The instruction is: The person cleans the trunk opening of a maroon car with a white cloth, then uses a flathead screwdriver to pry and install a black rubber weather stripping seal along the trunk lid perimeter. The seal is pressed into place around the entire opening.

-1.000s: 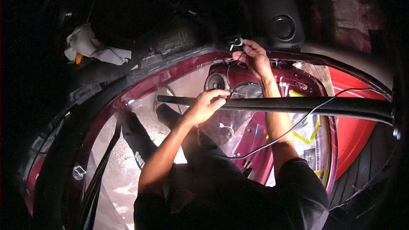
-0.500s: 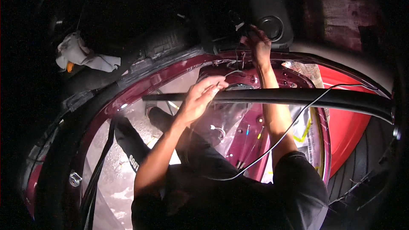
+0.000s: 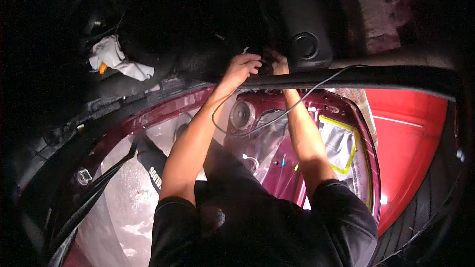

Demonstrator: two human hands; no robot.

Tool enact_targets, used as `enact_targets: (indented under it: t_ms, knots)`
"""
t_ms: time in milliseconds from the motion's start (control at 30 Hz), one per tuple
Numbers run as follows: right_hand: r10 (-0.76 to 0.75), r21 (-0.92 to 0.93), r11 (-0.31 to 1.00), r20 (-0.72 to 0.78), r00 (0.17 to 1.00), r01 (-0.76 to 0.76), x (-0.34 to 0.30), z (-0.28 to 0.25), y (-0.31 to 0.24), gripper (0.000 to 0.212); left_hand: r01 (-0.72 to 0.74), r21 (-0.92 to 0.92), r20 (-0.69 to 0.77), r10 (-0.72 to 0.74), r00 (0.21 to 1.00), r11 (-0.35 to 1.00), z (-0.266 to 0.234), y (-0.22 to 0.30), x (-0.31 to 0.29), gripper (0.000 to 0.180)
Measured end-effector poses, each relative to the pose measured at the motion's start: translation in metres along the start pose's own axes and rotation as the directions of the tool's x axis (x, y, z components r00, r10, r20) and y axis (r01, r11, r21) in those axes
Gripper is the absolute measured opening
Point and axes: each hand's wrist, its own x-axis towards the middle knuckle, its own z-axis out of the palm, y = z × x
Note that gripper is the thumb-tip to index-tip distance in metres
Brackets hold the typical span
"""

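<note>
My left hand (image 3: 241, 70) is raised into the dark area below the dashboard, its fingers curled in a pinch. A thin grey cable (image 3: 292, 109) comes down from the upper right, loops below and rises past my left wrist into that hand. Its end is hidden by the fingers. Just to the right, my right hand (image 3: 279, 64) reaches into the same dark gap, its fingers dim and blurred. A small pale tab (image 3: 246, 50) shows above my left hand. A black panel with a round vent (image 3: 304, 45) lies right of my right hand.
A loose black rubber door seal (image 3: 376, 80) stretches across my right forearm. Below is the open maroon car door (image 3: 287, 168) with its speaker (image 3: 242, 114) exposed. A white cloth (image 3: 115, 59) lies at the left; a red panel (image 3: 405, 138) stands at the right.
My left hand has moved forward, up beside my right hand, drawing the cable into a loop under it. The rubber seal appears higher, and the whole view has shifted slightly.
</note>
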Motion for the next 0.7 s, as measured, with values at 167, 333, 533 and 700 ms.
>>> enact_targets:
  t_ms: [167, 333, 533, 700]
  knots:
    - [0.295, 0.677, 0.596, 0.316, 0.902, -0.432, -0.041, -0.032, -0.054, 0.058, 0.031, -0.130, -0.059, -0.039, 0.997, 0.991, 0.015, 0.016, -0.005, 0.040]
    - [-0.207, -0.040, 0.977, 0.064, 0.976, 0.209, -0.037, -0.043, -0.083, 0.055, 0.099, -0.066, 0.062, -0.095, 0.994, 0.993, 0.040, 0.043, -0.003, 0.038]
    - [0.090, 0.317, 0.948, -0.190, 0.978, -0.026, 0.035, -0.046, -0.005, 0.032, 0.051, -0.141, 0.113, -0.035, 0.993, 0.989, 0.047, 0.094, -0.003, 0.043]
    - [0.045, -0.037, 0.998, -0.245, 0.968, -0.056, 0.060, -0.110, -0.021, 0.033, 0.055, -0.588, 0.204, 0.082, 0.976, 0.807, 0.014, 0.096, -0.002, 0.044]
